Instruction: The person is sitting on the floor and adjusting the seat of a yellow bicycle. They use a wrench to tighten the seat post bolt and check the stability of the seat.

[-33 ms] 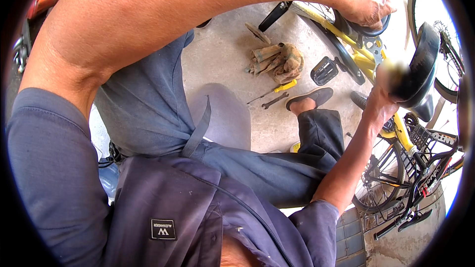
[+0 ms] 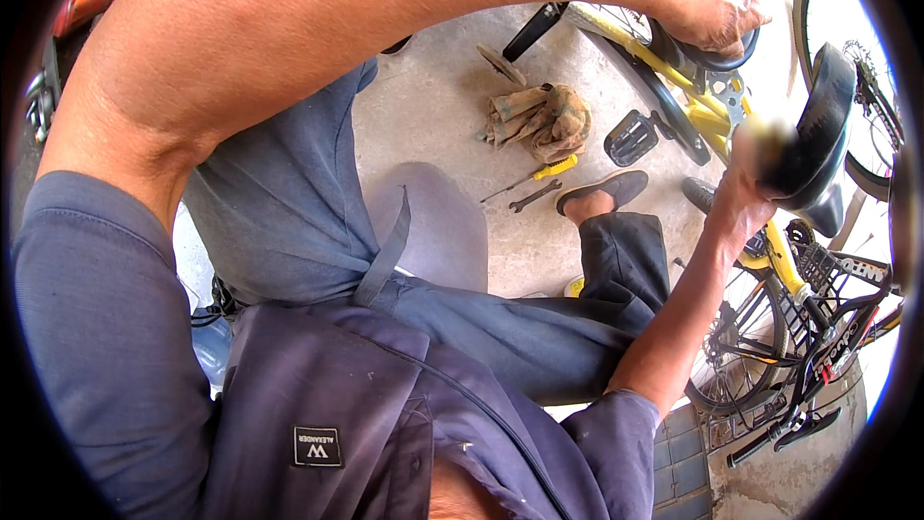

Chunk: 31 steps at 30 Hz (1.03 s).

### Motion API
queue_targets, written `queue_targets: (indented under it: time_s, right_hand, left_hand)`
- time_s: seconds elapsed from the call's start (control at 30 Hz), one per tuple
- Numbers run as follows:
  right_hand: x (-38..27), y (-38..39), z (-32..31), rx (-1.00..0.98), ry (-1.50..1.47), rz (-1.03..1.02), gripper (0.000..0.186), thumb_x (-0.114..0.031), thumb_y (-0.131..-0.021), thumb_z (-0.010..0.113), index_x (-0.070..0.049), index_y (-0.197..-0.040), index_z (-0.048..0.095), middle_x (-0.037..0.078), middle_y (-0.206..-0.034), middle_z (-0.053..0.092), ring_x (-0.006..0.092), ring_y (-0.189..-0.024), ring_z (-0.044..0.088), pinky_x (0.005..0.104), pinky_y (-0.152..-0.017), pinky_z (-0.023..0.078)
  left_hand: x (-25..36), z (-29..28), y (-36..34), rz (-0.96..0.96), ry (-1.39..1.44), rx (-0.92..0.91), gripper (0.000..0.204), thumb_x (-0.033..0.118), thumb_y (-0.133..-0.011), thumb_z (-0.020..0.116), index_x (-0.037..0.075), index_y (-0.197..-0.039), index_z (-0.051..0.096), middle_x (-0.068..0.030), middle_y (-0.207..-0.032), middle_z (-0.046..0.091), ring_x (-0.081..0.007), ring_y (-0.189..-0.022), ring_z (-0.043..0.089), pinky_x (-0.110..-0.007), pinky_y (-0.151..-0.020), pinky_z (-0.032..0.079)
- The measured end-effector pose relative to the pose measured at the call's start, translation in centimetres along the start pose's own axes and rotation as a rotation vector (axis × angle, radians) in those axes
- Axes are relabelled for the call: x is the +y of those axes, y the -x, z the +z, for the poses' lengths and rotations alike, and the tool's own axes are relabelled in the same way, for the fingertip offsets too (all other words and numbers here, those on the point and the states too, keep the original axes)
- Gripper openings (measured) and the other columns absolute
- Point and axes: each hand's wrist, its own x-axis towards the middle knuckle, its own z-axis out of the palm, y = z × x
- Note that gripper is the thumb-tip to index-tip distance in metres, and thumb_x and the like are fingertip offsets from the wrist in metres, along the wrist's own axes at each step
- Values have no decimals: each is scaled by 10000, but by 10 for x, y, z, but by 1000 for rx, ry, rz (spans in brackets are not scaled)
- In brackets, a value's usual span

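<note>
My left arm reaches across the top of the head view. My left hand is closed with its fingers curled by a black curved part on the yellow bicycle frame; what it grips is partly hidden. On the right, my right hand is raised beside the black bicycle saddle. Its fingers are hidden by a blurred patch and the saddle, so their grip is unclear. A black pedal sticks out from the bicycle, left of the frame.
On the concrete floor lie a crumpled brown rag, a yellow-handled screwdriver and an open-ended wrench. My shoe stands near them. Another bicycle with a wheel and handlebar grip is at the lower right.
</note>
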Motion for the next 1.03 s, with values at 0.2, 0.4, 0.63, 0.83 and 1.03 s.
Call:
queue_targets:
  time_s: [0.2, 0.4, 0.63, 0.83, 1.03]
  right_hand:
    - [3, -1, 3, 26, -5, -30, 340, -248, -819, 694, 21, -1018, 637, 94, -887, 657, 180, -791, 592, 313, -796, 460]
    - [-8, 9, 5, 7, -20, 235, 320, -248, -829, 688, 24, -987, 631, 53, -763, 602, 124, -633, 520, 278, -580, 433]
    - [-6, 15, 13, -49, -314, 455, 245, -199, -839, 670, 6, -955, 601, -11, -576, 485, 60, -447, 403, 229, -400, 302]
    - [-18, 17, 11, -98, -293, 537, 235, -202, -850, 652, 3, -949, 593, -5, -547, 469, 66, -422, 420, 229, -377, 307]
    - [-20, 19, 10, -159, -225, 545, 290, -243, -854, 651, 13, -977, 597, 17, -545, 493, 78, -435, 459, 223, -392, 355]
  left_hand:
    - [0, 2, 0, -21, 9, 27, 416, 267, -814, 515, 0, -1122, 592, -206, -1211, 528, -317, -1178, 464, -415, -1010, 323]
    - [-7, 15, -12, 58, 56, -16, 419, 267, -806, 529, -7, -1116, 593, -204, -1208, 529, -316, -1173, 465, -413, -1008, 325]
    - [-7, 16, -19, 52, 33, 11, 415, 265, -802, 536, -5, -1111, 594, -201, -1201, 532, -313, -1168, 468, -414, -1006, 327]
    - [-2, 7, -11, 19, 9, 19, 412, 263, -798, 542, -4, -1107, 595, -198, -1195, 535, -311, -1165, 470, -415, -1004, 328]
    - [-2, 7, -2, -6, 12, 52, 416, 268, -792, 551, 5, -1110, 596, -195, -1196, 536, -316, -1167, 466, -410, -1007, 324]
